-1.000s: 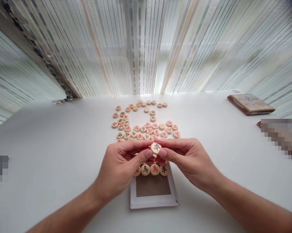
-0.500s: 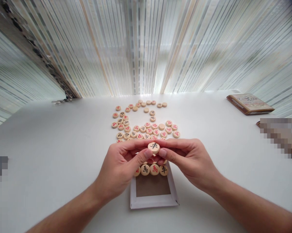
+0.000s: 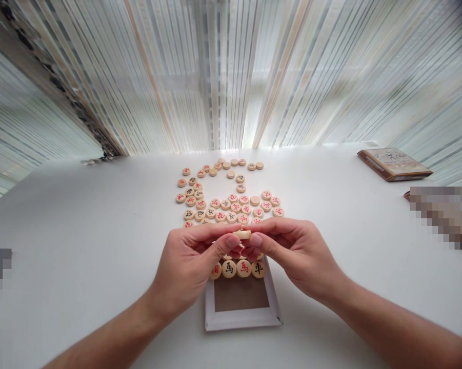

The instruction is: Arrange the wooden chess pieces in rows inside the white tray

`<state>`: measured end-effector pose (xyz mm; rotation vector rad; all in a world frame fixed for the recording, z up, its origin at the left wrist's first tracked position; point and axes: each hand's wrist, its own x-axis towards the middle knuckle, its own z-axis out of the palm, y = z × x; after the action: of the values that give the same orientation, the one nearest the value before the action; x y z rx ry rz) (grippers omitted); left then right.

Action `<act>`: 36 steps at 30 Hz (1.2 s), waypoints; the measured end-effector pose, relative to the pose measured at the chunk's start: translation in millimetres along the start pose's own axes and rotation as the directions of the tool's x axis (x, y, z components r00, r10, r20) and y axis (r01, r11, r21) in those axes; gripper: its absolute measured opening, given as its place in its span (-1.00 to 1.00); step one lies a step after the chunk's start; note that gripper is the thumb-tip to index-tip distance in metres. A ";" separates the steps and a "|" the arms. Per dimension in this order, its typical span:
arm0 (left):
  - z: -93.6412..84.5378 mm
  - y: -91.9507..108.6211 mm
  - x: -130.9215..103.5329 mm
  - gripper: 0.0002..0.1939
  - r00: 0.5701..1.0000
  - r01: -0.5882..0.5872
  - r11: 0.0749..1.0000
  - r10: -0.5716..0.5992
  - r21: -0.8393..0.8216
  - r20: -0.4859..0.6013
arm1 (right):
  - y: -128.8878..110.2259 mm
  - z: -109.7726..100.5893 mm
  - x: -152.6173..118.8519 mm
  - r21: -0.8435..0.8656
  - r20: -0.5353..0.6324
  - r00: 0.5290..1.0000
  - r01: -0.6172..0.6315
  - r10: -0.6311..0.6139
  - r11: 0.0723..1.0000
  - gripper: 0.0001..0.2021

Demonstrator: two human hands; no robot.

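Note:
Between the fingertips of both hands is a round wooden Chinese chess piece [image 3: 243,234], tilted so mostly its pale rim shows. My left hand [image 3: 198,259] pinches it from the left with thumb and fingers, and my right hand [image 3: 290,251] does the same from the right. Below them lies a shallow white box tray [image 3: 243,319] with a brown bottom. A row of pieces sits across it, among them a black-marked horse piece [image 3: 228,268], a red-marked one [image 3: 243,268] and a black-marked chariot piece [image 3: 258,269]. My hands partly hide the pieces behind that row.
Many loose chess pieces [image 3: 220,216], red-marked, black-marked and blank, lie on the white table [image 3: 100,215] beyond my hands. A flat brown patterned box [image 3: 395,163] rests at the far right, near a blurred-out item [image 3: 446,212]. A striped curtain [image 3: 231,77] hangs behind the table.
The held piece has turned in my fingers: its black character faced me before, and now mainly its edge does. Both hands have stayed in nearly the same place.

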<state>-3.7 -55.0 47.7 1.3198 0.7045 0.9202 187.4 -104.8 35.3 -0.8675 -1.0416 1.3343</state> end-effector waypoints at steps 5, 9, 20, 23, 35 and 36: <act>1.2 -1.3 -0.8 -0.76 1.000 -0.024 0.999 0.025 0.028 -0.017 | 0.2 -1.6 -0.2 -0.054 0.014 1.000 -0.011 0.012 0.998 -0.87; 1.5 -2.0 -0.1 -0.76 0.999 -0.046 0.997 0.047 0.058 -0.024 | 0.7 -2.0 -0.7 -0.069 0.018 1.000 -0.021 0.022 0.997 -0.86; 1.3 -1.4 -4.9 -0.65 0.998 -0.067 0.997 0.068 0.044 -0.012 | 0.9 -3.9 -2.3 -0.061 0.040 0.994 -0.102 0.105 0.993 -0.68; 1.7 -2.1 -5.6 -0.64 0.997 -0.072 0.996 0.072 0.057 0.008 | 1.0 -3.7 -2.7 -0.065 0.044 0.992 -0.115 0.118 0.991 -0.68; 0.3 -4.7 -6.5 -0.71 0.996 -0.086 0.988 0.085 0.125 0.013 | -0.8 -0.1 -2.6 0.004 0.020 0.981 -0.191 0.191 0.982 -0.73; 0.5 -4.3 -6.4 -0.71 0.996 -0.088 0.988 0.087 0.125 0.016 | -1.2 0.4 -2.5 0.017 0.012 0.979 -0.204 0.204 0.979 -0.72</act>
<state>-5.7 -60.9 43.0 1.4757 0.7101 0.9504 187.6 -107.3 36.3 -0.9746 -0.9663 1.5190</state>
